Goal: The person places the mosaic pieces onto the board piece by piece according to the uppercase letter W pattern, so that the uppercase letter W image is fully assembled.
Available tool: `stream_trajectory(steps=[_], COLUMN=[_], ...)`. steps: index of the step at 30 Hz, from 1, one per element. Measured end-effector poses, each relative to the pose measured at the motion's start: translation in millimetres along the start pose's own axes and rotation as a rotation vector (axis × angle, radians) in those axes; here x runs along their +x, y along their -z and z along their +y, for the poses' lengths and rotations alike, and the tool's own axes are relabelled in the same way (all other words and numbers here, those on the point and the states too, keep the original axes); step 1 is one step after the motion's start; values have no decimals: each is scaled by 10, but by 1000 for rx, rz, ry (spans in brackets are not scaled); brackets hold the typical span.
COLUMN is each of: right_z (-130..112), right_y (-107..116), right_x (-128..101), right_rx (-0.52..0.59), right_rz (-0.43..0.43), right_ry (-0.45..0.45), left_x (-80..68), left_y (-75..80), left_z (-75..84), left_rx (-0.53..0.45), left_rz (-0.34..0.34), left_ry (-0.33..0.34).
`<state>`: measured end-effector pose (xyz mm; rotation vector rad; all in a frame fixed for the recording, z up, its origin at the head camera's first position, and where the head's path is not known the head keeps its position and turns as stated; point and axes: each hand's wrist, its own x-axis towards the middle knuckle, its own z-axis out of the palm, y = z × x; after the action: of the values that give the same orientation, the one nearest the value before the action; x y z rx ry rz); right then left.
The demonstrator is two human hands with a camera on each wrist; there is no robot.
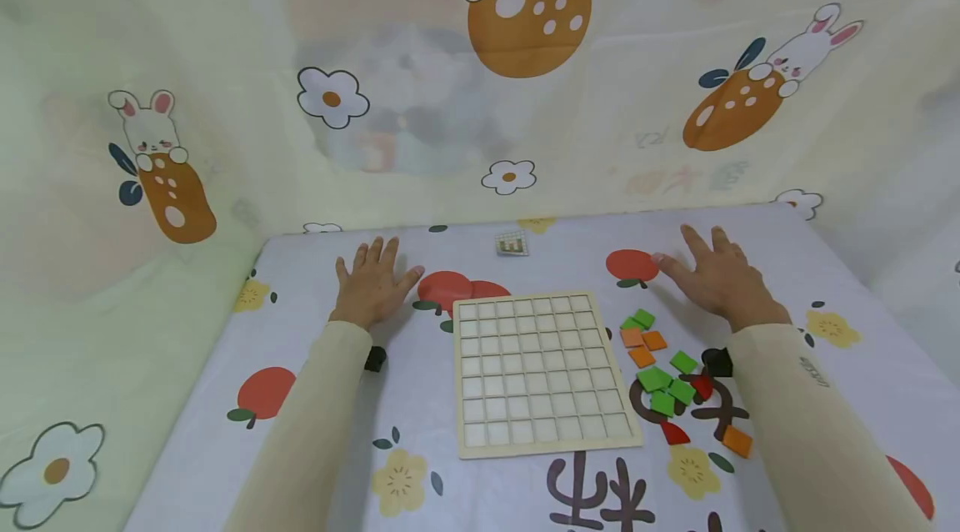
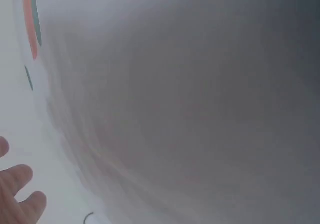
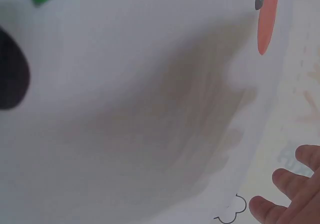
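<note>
My left hand (image 1: 372, 286) is at the left of the table, fingers spread and holding nothing. On the other side, my right hand (image 1: 720, 278) has its fingers spread too, with nothing in its grasp. A pale wooden grid board (image 1: 543, 449) lies between the forearms, its square cells showing a bare light bottom. Right of the board, below my right hand, lie loose green tiles (image 1: 655, 378), orange tiles (image 1: 737, 441) and red pieces (image 1: 676, 433). In the wrist views, fingertips of the left hand (image 2: 20, 196) and right hand (image 3: 295, 189) appear at the lower corners.
A small gridded card (image 1: 512, 243) lies near the table's back edge, beyond the board. Black wrist-camera parts show beneath the left (image 1: 376, 358) and right sleeves. A printed cloth (image 1: 420, 457) covers the table, and a matching curtain (image 1: 420, 7) hangs behind and at the sides.
</note>
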<state>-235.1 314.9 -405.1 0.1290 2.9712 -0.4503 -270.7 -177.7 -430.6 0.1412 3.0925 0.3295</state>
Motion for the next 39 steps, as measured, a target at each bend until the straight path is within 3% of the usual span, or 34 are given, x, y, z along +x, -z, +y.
stream_trajectory(steps=[9,13,19,28,32,39], right_z=[-31,-31,-106,-280,-299,-288], right_y=[-72,-134,-198,-251,-271,-300], right_x=[11,25,-45,-195,-229,-269], right_rx=[43,73,149,194,185,172], right_rz=[-30,-47,-56,-156,-193,-182], right_ry=[-2,42,120,151,135,142], left_x=[-35,-64,-200,-505,-588,-657], left_y=[-29,-40,-60,-129,-134,-155], left_z=[9,47,185,453,551,667], left_rx=[-80,-137,-304,-647,-694,-664], left_rz=[-24,-34,-37,-133,-172,-173], left_ry=[-52,-59,-57,20,47,50])
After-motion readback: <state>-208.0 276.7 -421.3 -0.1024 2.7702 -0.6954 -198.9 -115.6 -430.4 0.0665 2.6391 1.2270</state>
